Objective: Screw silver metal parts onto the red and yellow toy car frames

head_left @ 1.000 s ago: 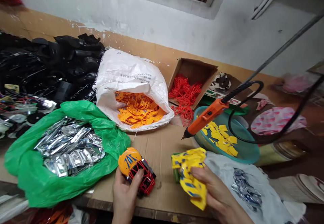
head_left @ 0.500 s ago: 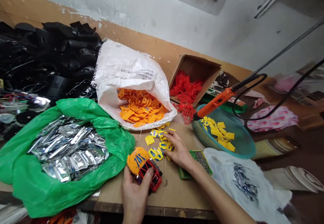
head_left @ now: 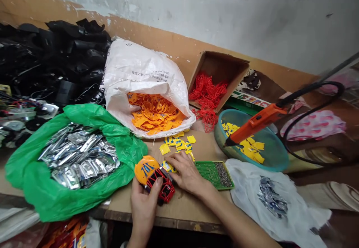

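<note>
My left hand [head_left: 144, 203] is closed around a small toy car [head_left: 157, 182] with an orange body panel and a red cage frame, held tilted over the cardboard. Just to its right, my right hand [head_left: 185, 171] has its bent fingers on a yellow plastic panel [head_left: 168, 166] with blue markings; the thumb is partly hidden. More yellow panels [head_left: 178, 143] lie scattered beyond the fingers. A green tray [head_left: 209, 171] with small metal screws [head_left: 223, 175] sits right of my right hand. Over the teal basin hangs an orange electric screwdriver [head_left: 255, 124].
A green bag [head_left: 28, 188] holds silvery parts at left. Behind stand a white sack [head_left: 146, 67] of orange panels and a cardboard box [head_left: 238, 67] with red frames. A teal basin [head_left: 277, 158] holds yellow pieces; a white bag [head_left: 246, 192] lies in front. Black parts [head_left: 56, 61] are heaped far left.
The bunch of yellow panels in my right hand was put down on the cardboard. That hand then moved back toward the toy car, uncovering the screw tray. My left hand still holds the car.
</note>
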